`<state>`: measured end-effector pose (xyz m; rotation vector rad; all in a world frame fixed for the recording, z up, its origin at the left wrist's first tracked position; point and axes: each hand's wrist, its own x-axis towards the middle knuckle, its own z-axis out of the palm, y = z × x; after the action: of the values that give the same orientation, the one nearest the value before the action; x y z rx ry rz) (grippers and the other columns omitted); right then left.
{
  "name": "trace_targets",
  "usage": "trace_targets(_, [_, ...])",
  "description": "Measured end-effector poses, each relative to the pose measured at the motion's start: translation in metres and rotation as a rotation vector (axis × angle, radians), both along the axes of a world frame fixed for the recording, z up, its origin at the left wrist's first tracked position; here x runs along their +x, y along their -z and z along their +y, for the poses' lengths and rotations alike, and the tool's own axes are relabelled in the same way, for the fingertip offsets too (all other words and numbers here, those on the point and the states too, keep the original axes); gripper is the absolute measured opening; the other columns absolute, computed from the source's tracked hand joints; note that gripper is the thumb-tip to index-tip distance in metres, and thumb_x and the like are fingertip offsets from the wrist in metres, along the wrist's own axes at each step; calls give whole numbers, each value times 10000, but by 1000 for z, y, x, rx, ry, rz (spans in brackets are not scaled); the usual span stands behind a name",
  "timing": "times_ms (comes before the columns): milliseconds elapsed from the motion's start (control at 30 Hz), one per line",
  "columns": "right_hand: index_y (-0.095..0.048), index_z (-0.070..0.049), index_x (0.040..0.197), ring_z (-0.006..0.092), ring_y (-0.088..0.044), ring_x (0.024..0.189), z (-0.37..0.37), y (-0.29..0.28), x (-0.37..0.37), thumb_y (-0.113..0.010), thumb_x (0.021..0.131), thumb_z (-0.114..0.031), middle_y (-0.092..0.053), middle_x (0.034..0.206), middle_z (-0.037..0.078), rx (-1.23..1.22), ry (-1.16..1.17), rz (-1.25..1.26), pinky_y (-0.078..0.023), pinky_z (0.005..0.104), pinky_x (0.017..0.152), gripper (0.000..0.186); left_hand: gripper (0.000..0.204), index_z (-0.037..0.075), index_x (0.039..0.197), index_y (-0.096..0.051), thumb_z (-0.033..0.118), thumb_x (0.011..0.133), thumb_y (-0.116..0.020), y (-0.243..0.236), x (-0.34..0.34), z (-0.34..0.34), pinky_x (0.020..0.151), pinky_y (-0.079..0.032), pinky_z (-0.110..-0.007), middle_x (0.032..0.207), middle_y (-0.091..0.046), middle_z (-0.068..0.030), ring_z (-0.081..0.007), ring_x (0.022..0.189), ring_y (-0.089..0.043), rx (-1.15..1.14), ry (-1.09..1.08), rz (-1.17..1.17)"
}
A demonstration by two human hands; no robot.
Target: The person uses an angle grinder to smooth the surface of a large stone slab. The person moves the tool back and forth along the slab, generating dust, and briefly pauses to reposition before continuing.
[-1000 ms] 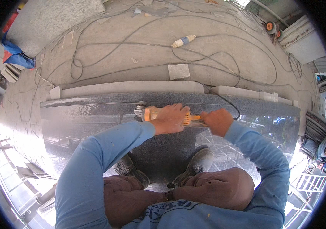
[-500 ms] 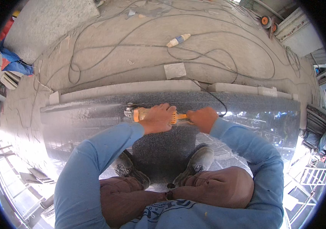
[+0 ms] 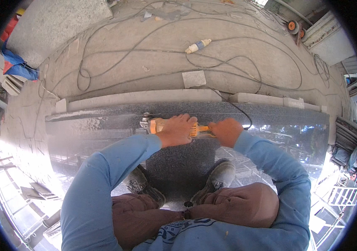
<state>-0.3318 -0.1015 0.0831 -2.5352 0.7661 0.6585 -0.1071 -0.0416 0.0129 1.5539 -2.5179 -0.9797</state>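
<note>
A yellow-orange angle grinder [image 3: 157,125] lies level across the far part of a dark polished stone slab [image 3: 178,163]. Wrapped over the grinder's body is my left hand [image 3: 176,130], closed on it just behind the metal head. My right hand [image 3: 227,131] is closed round the rear handle end. The grinder's head and disc [image 3: 146,119] point left, at a thin pale line running along the slab's far edge; whether the disc touches the stone I cannot tell. A black power cord [image 3: 245,115] leaves the handle end and bends away over the slab's edge.
Pale stone strips [image 3: 145,97] line the slab's far side. Beyond, cables [image 3: 115,52] loop over the dusty floor with a white-and-blue connector [image 3: 198,46] and a small pale tile [image 3: 194,79]. A large grey slab [image 3: 57,29] stands far left. My shoes [image 3: 221,178] rest on the dark slab.
The grinder and both hands have shifted slightly right in the view, partly along with the whole scene. The pale dust streak left of the disc has faded. Both hands keep their grip.
</note>
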Motion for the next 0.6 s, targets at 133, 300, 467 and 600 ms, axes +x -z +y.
trace_targets(133, [-598,-42,1086,349,-721,754,0,-11,-16,-632,867,-110,-706,794,150,-34,-4,-2,-579,468,650,232,697,45,1318,-497,264,718,-775,-8,-16,-3,938,-499,-463,1169,-576,-182,-356,1112,-605,0,18,27])
trace_targets(300, [-590,-37,1100,337,-723,736,-5,-20,-30,-662,845,-91,-702,779,156,-45,-21,77,-581,465,633,271,755,49,1331,-480,297,701,-814,-13,-32,-9,932,-502,-465,1166,-560,-177,-358,1092,-600,-2,15,59])
trace_targets(467, [-589,-44,1074,325,-724,721,-7,-16,-36,-679,833,-99,-702,761,143,-62,-35,71,-574,459,613,263,762,41,1333,-479,294,698,-815,-13,-36,-11,933,-502,-466,1160,-563,-173,-365,1086,-603,25,-1,46])
trace_targets(600, [-589,-47,1062,325,-724,723,-6,-9,-35,-669,832,-97,-701,752,141,-57,-21,20,-568,465,606,248,743,37,1326,-487,281,702,-807,-9,-31,-10,928,-506,-462,1148,-566,-173,-362,1076,-609,0,1,59])
